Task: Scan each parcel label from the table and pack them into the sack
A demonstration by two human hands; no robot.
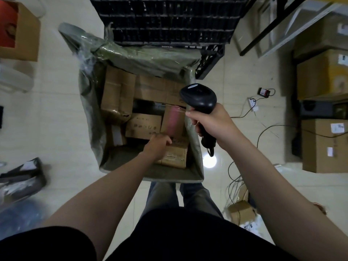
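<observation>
A grey-green sack [195, 146] stands open on the floor before my legs, holding several brown cardboard parcels [118, 95]. My left hand [158, 144] reaches down inside it and grips the top of a small taped brown parcel [176, 157] at the sack's near right corner. Beside that hand a pink-topped parcel [174, 119] stands against the right wall. My right hand [212, 121] holds a black handheld barcode scanner [199, 98] by its handle above the sack's right rim, head pointing away from me.
A black plastic crate stack [169, 19] stands right behind the sack. Cardboard boxes [323, 144] line the right side, with cables [244, 113] and a power strip on the floor between. Another box [20, 31] sits far left, dark bags [22, 176] near left.
</observation>
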